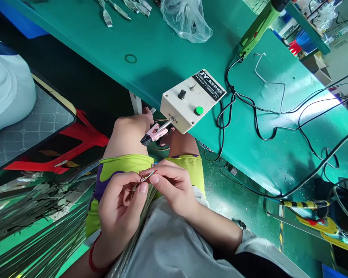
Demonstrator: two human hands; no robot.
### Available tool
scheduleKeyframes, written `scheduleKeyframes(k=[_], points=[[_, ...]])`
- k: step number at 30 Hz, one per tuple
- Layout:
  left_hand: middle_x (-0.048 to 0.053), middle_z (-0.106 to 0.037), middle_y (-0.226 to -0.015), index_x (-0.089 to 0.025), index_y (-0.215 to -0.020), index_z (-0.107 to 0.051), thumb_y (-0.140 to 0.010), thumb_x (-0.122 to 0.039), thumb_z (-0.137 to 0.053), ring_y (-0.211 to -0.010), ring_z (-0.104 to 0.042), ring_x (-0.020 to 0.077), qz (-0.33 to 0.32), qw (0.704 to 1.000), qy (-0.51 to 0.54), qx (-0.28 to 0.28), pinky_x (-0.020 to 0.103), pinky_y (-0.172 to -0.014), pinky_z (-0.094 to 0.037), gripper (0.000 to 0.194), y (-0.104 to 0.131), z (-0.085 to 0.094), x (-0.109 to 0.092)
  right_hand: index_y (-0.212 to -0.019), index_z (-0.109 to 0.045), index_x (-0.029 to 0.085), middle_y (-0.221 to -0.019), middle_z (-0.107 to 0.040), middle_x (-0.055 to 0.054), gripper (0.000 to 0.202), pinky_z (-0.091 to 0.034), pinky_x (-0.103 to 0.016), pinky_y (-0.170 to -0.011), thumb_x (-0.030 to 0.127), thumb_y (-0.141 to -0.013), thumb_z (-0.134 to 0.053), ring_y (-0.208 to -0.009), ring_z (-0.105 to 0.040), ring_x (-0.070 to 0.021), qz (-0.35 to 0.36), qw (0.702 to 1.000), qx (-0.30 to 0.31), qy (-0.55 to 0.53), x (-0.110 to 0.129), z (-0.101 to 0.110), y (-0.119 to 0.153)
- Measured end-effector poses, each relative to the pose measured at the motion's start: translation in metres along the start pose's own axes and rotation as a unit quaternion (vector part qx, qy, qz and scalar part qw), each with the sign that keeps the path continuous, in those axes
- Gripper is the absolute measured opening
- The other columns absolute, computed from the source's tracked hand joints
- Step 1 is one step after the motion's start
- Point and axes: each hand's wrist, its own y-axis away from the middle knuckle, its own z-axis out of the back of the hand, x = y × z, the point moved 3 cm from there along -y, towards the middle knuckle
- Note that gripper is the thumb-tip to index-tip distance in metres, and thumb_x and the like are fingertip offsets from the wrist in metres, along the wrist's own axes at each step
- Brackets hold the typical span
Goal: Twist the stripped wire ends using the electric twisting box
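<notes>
Thin coloured wires (147, 177), red, white and dark, show at the end of a cable held over my lap. My left hand (118, 204) pinches the cable end between thumb and forefinger. Close beside it, the thumb and fingers of my right hand (171, 183) are closed on the wire tips. A bundle of long grey cables (130, 247) lies across my lap under my hands. Beyond them, a pink clip with black tips (153, 134) sticks out from the shaft of a white wire-twisting machine (191, 102), apart from both hands.
The machine sits at the edge of a green table (104, 50). A plastic bag (187, 19), several metal-ended connectors (106, 15) and a green electric screwdriver (259, 31) lie farther back. Black cords (256, 116) cross the right side. More cables (46, 239) hang at left, near another person's clothing (8, 85).
</notes>
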Motion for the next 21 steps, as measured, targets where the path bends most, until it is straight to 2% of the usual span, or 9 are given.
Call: scheduleKeyframes(k=[4, 6, 9, 13, 21], points=[[-0.001, -0.076, -0.097, -0.026, -0.113, -0.078, -0.110, -0.026, -0.081, -0.082, -0.076, 0.0116, 0.011, 1.000, 0.006, -0.002, 0.016, -0.075, -0.065, 0.005, -0.001, 0.000, 0.001, -0.113, -0.099, 0.035, -0.100, -0.093, -0.005, 0.011, -0.065, -0.036, -0.077, 0.042, -0.108, -0.092, -0.086, -0.080, -0.0214, 0.018, 1.000, -0.018, -0.012, -0.002, 0.000, 0.002], [-0.002, -0.077, -0.097, -0.027, -0.113, -0.078, -0.110, -0.027, -0.081, -0.081, -0.077, 0.0121, 0.016, 1.000, 0.016, 0.002, 0.017, -0.074, -0.066, 0.003, -0.002, -0.002, 0.001, -0.108, -0.099, 0.034, -0.094, -0.090, -0.005, 0.010, -0.058, -0.034, -0.067, 0.043, -0.104, -0.097, -0.076, -0.074, -0.0197, 0.014, 0.999, -0.041, -0.015, -0.003, 0.001, 0.001], [-0.001, -0.077, -0.096, -0.027, -0.113, -0.078, -0.112, -0.029, -0.079, -0.079, -0.077, 0.0139, 0.024, 0.999, 0.026, 0.004, 0.020, -0.071, -0.066, 0.003, -0.002, -0.004, 0.000, -0.101, -0.099, 0.033, -0.086, -0.086, -0.003, 0.010, -0.051, -0.032, -0.060, 0.042, -0.099, -0.102, -0.069, -0.067, -0.0173, 0.003, 0.998, -0.061, -0.022, -0.003, 0.003, -0.001], [0.001, -0.077, -0.094, -0.024, -0.113, -0.078, -0.113, -0.027, -0.076, -0.077, -0.076, 0.0152, 0.035, 0.999, 0.013, 0.017, 0.022, -0.068, -0.064, 0.003, -0.004, -0.006, 0.000, -0.094, -0.096, 0.032, -0.080, -0.082, -0.002, 0.013, -0.049, -0.031, -0.058, 0.037, -0.090, -0.108, -0.065, -0.064, -0.0167, -0.017, 0.997, -0.073, -0.035, -0.004, 0.005, -0.006], [-0.003, -0.077, -0.094, -0.027, -0.117, -0.076, -0.114, -0.020, -0.072, -0.076, -0.074, 0.0123, 0.020, 0.999, 0.018, 0.041, 0.018, -0.070, -0.061, 0.008, -0.007, -0.005, 0.001, -0.086, -0.092, 0.029, -0.079, -0.081, -0.002, 0.024, -0.056, -0.033, -0.064, 0.048, -0.091, -0.106, -0.069, -0.068, -0.0190, -0.041, 0.994, -0.082, -0.058, -0.011, 0.001, -0.005]])
